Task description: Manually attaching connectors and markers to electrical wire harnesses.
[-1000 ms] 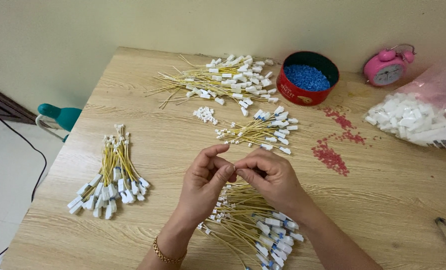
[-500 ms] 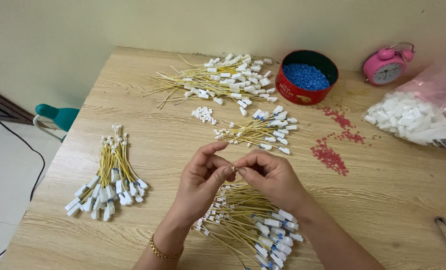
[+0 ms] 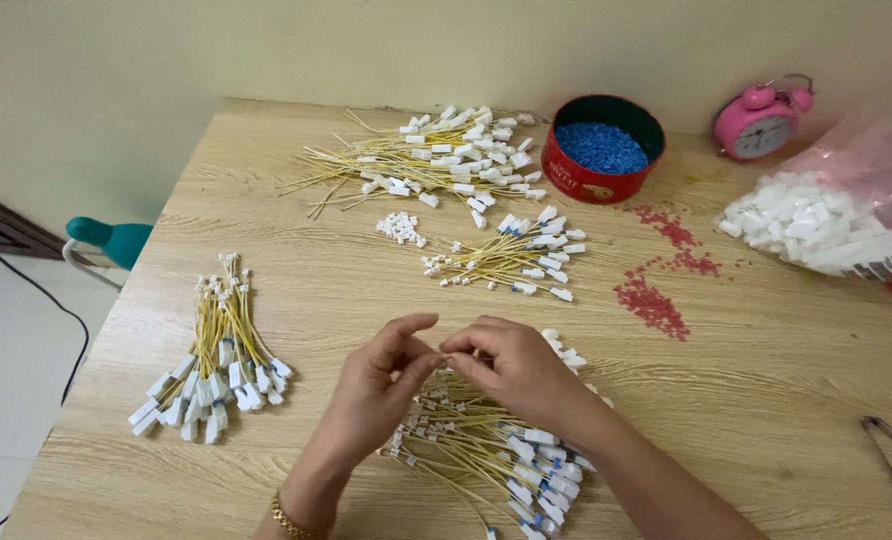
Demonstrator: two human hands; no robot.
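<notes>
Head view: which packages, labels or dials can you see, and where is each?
Round red tin with pale lettering, holding blue pellets: far centre.
Clear plastic bag of white pieces, white printed label: right edge.
Pink twin-bell alarm clock, white dial: far right, by the wall.

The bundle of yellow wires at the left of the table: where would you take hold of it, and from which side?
Probably around the bare yellow middle of the bundle of yellow wires, coming from above with fingers closing across it from left and right. There the strands lie close and nearly parallel, running away from the person. The near end fans out into bulky white connectors, and the far tips splay loosely.
</notes>
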